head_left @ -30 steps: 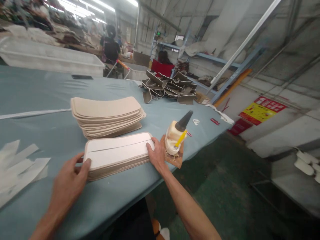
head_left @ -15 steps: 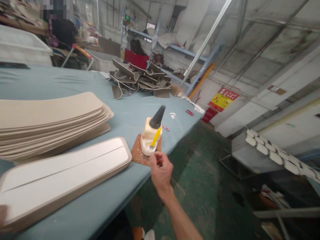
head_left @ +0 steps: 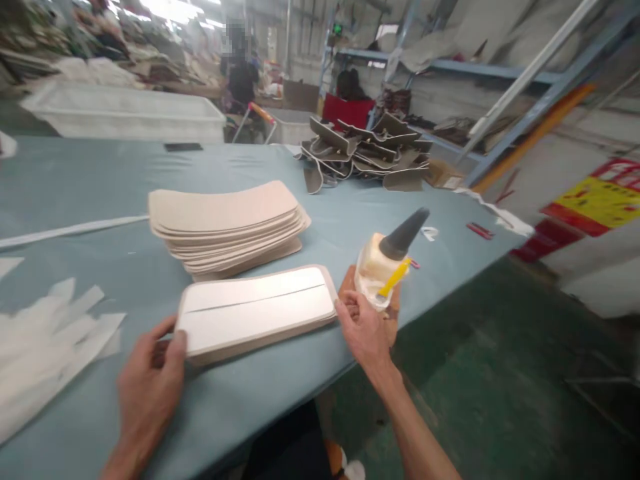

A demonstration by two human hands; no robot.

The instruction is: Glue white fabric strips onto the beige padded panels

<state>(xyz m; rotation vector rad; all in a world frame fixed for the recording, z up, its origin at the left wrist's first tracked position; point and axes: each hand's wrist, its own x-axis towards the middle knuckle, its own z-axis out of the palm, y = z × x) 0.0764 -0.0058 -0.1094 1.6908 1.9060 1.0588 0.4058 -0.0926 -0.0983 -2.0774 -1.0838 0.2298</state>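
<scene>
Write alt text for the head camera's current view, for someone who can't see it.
A person's left hand and right hand are at opposite ends of a white-topped stack of beige panels on a blue table. Beside the right hand stands a cream container with a yellow brush; curved beige panels lie stacked behind, white strips at left.

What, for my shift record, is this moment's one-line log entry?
left hand: at left end of white-topped panel stack; right hand: at right end; tan panel stack: behind; yellow-handled brush: in paste container
</scene>
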